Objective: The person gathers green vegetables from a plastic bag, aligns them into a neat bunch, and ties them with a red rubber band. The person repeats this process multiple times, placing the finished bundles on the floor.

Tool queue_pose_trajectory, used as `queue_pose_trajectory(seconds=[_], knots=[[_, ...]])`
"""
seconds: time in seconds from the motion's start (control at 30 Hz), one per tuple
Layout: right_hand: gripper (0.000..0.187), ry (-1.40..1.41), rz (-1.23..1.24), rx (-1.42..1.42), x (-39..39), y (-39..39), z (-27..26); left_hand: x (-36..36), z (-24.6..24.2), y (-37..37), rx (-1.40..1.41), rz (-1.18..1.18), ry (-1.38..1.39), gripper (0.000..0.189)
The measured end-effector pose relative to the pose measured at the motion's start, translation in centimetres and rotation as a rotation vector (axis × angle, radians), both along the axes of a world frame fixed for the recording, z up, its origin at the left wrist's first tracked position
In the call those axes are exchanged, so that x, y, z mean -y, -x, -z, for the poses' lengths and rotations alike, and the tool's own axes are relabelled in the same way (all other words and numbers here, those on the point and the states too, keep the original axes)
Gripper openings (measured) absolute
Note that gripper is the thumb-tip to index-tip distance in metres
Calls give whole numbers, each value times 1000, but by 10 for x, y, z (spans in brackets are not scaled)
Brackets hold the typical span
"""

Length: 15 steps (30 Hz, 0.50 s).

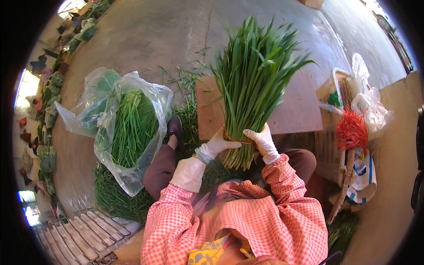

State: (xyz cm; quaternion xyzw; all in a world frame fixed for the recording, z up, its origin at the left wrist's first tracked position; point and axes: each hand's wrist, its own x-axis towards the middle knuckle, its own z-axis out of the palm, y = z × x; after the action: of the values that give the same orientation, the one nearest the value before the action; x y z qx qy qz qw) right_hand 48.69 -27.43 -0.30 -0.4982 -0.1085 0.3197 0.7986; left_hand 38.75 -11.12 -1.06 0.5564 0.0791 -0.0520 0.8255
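Between my two white-gloved hands stands a thick bunch of long, flat green leaves (pixel 250 89), probably garlic chives, with the cut stem ends toward me. A thin red tie (pixel 243 142) circles its lower part. My left hand (pixel 218 144) grips the bunch from the left, its thumb across the stems beside the tie. On the opposite side my right hand (pixel 261 141) holds it, thumb pressed on the stems. The fingers of both hands are partly hidden behind the bunch. Beneath the leaves lies a flat brown board (pixel 294 106).
At left, an open clear plastic bag (pixel 102 132) holds more green leaves (pixel 132 129). Loose cuttings (pixel 188 86) litter the concrete floor (pixel 149 39). To the right, red ties (pixel 352 129) hang on a wooden stick (pixel 346 185) near white plastic bags (pixel 371 102). Wire racks (pixel 82 232) sit lower left.
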Motion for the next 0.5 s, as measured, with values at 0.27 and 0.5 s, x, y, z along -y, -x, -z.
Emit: queue_pose_trajectory(seconds=[0.27,0.5], knots=[[62,126,-124,529,-15,-70,-78,-28,-93,-70,261,-82,-793,80],[61,407,-229,803,-22,-104,-33,-40,-105,-83,79,154,-628,66]])
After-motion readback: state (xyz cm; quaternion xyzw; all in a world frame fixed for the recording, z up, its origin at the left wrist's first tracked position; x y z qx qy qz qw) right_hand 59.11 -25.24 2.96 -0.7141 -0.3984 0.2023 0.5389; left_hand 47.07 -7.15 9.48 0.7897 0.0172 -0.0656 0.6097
